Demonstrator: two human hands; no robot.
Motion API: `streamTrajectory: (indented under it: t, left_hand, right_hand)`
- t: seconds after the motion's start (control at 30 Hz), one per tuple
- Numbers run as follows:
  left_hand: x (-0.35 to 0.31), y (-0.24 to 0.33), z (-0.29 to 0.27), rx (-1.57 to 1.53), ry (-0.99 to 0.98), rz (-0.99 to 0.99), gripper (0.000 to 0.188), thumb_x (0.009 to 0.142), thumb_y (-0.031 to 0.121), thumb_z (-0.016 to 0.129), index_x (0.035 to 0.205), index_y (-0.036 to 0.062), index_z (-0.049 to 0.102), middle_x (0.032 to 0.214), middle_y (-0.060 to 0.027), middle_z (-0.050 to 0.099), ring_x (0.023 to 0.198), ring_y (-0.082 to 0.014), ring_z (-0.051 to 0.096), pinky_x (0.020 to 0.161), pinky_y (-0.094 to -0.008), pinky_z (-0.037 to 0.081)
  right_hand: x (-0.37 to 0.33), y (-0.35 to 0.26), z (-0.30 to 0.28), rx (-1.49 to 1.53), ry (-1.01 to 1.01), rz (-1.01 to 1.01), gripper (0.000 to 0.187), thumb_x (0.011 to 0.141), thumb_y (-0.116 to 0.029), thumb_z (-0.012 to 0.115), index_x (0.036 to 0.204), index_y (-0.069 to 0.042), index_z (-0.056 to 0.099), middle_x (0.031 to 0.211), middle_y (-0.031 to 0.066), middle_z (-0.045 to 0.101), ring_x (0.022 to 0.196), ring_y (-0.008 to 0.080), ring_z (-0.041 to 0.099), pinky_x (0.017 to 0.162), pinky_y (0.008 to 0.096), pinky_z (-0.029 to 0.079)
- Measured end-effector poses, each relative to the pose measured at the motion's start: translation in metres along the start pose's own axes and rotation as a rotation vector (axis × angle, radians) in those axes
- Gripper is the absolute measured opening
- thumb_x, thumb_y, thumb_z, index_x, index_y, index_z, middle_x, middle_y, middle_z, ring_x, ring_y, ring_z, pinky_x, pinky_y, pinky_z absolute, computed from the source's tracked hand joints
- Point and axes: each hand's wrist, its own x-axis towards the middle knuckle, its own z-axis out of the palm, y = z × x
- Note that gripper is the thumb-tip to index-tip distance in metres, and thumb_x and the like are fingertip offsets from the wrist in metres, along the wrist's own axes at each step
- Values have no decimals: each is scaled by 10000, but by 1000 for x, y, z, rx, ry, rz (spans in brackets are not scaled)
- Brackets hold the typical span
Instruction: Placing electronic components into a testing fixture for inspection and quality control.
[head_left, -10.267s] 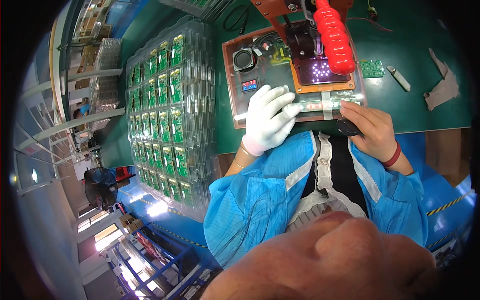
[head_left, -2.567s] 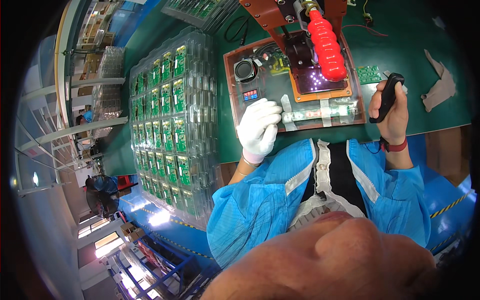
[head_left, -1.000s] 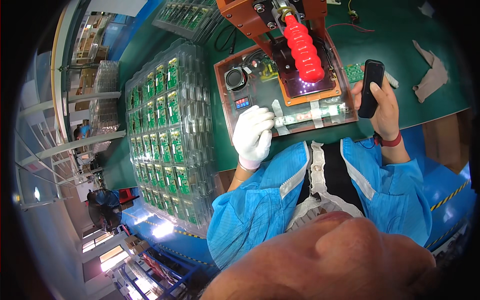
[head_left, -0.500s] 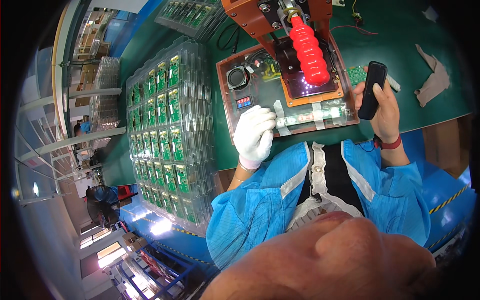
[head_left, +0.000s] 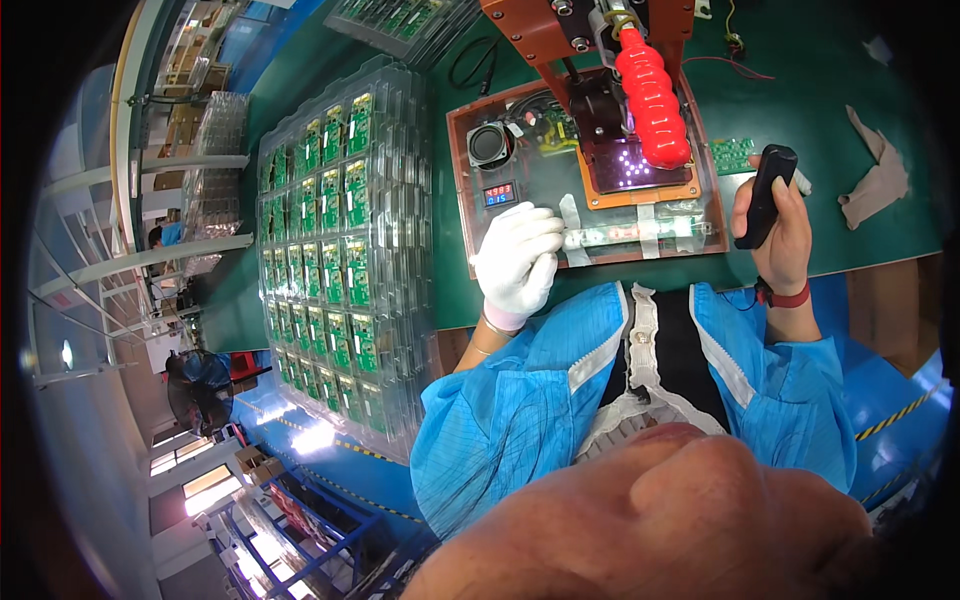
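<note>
My right hand [head_left: 785, 238], bare with a red wristband, grips a black remote control [head_left: 767, 197] to the right of the test fixture [head_left: 464, 190]. The thumb lies on the remote's face. My left hand [head_left: 519, 258], in a white glove, rests at the fixture's front left corner. Its fingers are loosely bent and the thumb is apart, with nothing visible in it. A strip-shaped circuit board [head_left: 610, 235] is taped along the fixture's front. Behind it, several white lights glow on a dark panel [head_left: 640, 172] under the red ribbed lever handle [head_left: 655, 100].
Stacked clear trays of green circuit boards [head_left: 330, 240] stand on the left. A speaker [head_left: 489, 146] and small digital display [head_left: 498, 194] sit in the fixture. On the green table [head_left: 820, 110] lie a loose board [head_left: 733, 155] and a beige cloth [head_left: 877, 170] at right.
The view has shifted slightly, moving the scene. The light pattern on the dark panel and the display's lower reading differ. The remote is tilted a little more; my left hand stays at the fixture's corner.
</note>
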Motion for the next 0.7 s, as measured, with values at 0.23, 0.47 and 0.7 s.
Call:
streamTrajectory:
  t: [0.23,0.47,0.7]
  left_hand:
    - [0,0,0,12,1,7,113,799,53,648,870,19,729,967,-118,764,980,-296,700,1003,-451,519]
    - [-12,-8,-11,30,74,-27,136,811,12,622,899,1,726,992,-140,757,999,-300,693,1020,-456,512]
    - [-30,-24,-25,-37,286,-228,195,873,-19,550,984,-41,709,1102,-188,729,1042,-302,677,1022,-435,511]
  right_hand:
    - [0,2,3,30,152,-20,428,1096,-263,415,1407,24,484,896,112,694,664,146,588,644,256,494]
    - [-12,3,-14,-686,120,-158,451,918,-118,702,1341,-9,591,968,102,720,667,143,579,658,243,495]
    - [-18,-3,-12,-973,-132,-223,533,712,-13,845,1222,-50,690,871,58,710,638,135,557,621,242,473]
